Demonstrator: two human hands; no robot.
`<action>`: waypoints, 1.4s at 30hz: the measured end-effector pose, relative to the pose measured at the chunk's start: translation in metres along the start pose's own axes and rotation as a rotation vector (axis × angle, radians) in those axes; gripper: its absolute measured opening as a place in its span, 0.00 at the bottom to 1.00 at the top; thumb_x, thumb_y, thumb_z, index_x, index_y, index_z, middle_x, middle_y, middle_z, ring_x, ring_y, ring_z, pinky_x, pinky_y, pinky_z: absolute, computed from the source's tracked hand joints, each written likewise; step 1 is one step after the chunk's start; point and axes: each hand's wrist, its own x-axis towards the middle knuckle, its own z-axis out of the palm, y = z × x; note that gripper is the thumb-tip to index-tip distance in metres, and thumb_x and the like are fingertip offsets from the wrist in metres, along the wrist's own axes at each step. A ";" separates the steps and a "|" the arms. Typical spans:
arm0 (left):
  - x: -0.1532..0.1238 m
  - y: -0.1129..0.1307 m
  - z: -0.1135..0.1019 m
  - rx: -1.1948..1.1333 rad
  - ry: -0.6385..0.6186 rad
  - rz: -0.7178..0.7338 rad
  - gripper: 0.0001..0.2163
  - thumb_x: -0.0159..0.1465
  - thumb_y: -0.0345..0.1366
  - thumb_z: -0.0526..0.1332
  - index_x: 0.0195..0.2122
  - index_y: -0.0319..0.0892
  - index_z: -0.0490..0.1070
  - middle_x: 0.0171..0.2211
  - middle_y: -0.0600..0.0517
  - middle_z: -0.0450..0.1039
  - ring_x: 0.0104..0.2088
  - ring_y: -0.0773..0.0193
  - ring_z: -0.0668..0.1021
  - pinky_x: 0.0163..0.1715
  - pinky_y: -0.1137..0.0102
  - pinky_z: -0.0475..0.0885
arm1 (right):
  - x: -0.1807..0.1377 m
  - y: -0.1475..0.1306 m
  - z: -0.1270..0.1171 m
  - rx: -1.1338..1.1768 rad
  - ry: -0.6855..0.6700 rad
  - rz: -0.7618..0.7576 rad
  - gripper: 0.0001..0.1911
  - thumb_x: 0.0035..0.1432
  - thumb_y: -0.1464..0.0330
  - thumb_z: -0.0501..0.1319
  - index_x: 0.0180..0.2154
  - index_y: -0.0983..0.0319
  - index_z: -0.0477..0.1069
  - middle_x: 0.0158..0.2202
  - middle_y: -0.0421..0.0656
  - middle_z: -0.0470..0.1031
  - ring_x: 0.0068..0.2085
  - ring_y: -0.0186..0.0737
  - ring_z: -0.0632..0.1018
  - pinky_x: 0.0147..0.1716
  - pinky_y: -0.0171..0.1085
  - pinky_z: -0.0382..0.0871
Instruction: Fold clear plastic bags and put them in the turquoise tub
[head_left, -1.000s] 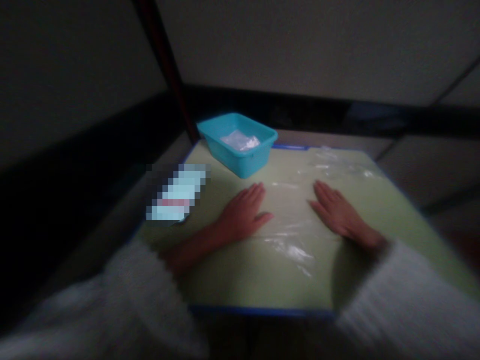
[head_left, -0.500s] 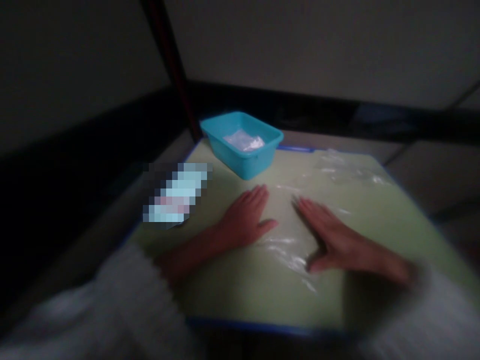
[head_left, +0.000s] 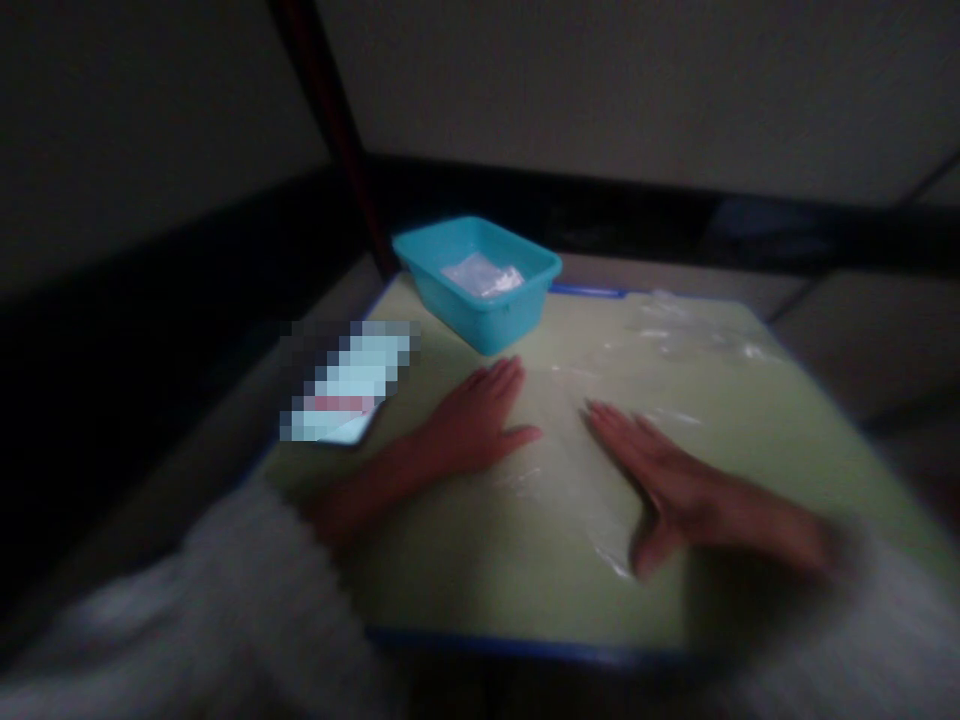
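A clear plastic bag (head_left: 570, 470) lies spread on the yellowish tabletop (head_left: 465, 580), its outline hard to make out apart from shiny creases. My left hand (head_left: 480, 415) rests flat on its left side, fingers stretched forward and thumb apart. On the bag's right side lies my right hand (head_left: 660, 480), fingers extended and thumb spread toward me. Neither hand grips anything. Beyond the hands, a second piece of clear plastic (head_left: 697, 335) lies crumpled near the far right of the table.
A turquoise plastic basin (head_left: 487, 325) stands at the table's far left corner with folded clear plastic (head_left: 480, 275) inside. A phone-like object (head_left: 349, 428), mostly blurred out, lies at the left edge. Blue trim (head_left: 525, 648) borders the table. The room is dim.
My hands have moved slightly apart over the bag, the left a little leftward, the right thumb lower and to the right. Creases between them look smoother. The view has shifted slightly.
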 end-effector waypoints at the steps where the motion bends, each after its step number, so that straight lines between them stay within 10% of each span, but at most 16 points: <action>1: 0.000 -0.001 -0.002 0.001 0.010 -0.014 0.36 0.64 0.53 0.49 0.63 0.28 0.48 0.65 0.35 0.44 0.66 0.51 0.49 0.63 0.59 0.48 | 0.000 0.000 0.000 -0.003 -0.001 0.006 0.69 0.40 0.43 0.65 0.64 0.62 0.18 0.68 0.55 0.26 0.66 0.60 0.37 0.62 0.56 0.37; 12: -0.016 0.086 0.009 -0.165 0.092 0.166 0.36 0.63 0.53 0.51 0.62 0.27 0.50 0.65 0.36 0.46 0.66 0.52 0.50 0.64 0.61 0.48 | -0.001 0.013 0.014 -0.041 0.101 -0.029 0.74 0.34 0.41 0.66 0.63 0.62 0.17 0.68 0.55 0.27 0.66 0.60 0.38 0.62 0.55 0.38; 24: -0.018 0.026 -0.002 -0.128 -0.063 0.190 0.45 0.55 0.62 0.55 0.65 0.34 0.48 0.66 0.38 0.41 0.66 0.50 0.48 0.63 0.58 0.49 | 0.001 -0.001 0.000 0.026 -0.003 -0.011 0.71 0.37 0.43 0.66 0.64 0.62 0.19 0.68 0.55 0.26 0.66 0.61 0.37 0.62 0.58 0.37; 29: -0.021 0.026 -0.011 -0.087 -0.120 0.163 0.46 0.54 0.61 0.58 0.65 0.33 0.47 0.66 0.38 0.40 0.66 0.49 0.48 0.63 0.57 0.50 | 0.013 0.005 -0.019 0.065 0.115 0.035 0.48 0.57 0.47 0.53 0.66 0.57 0.27 0.68 0.48 0.36 0.66 0.52 0.45 0.62 0.55 0.42; 34: -0.008 0.030 -0.015 -0.105 0.005 0.190 0.43 0.58 0.60 0.54 0.64 0.32 0.49 0.66 0.38 0.41 0.66 0.52 0.48 0.64 0.58 0.47 | 0.043 0.036 -0.025 -0.064 0.319 0.223 0.36 0.63 0.48 0.42 0.66 0.58 0.40 0.67 0.49 0.47 0.65 0.51 0.51 0.61 0.58 0.43; 42: 0.017 0.022 0.007 -0.050 0.077 0.196 0.28 0.66 0.49 0.48 0.63 0.38 0.52 0.66 0.42 0.47 0.66 0.56 0.51 0.63 0.58 0.50 | 0.058 0.064 -0.003 -0.180 0.285 0.252 0.39 0.62 0.46 0.39 0.66 0.61 0.42 0.67 0.51 0.46 0.66 0.49 0.50 0.62 0.56 0.45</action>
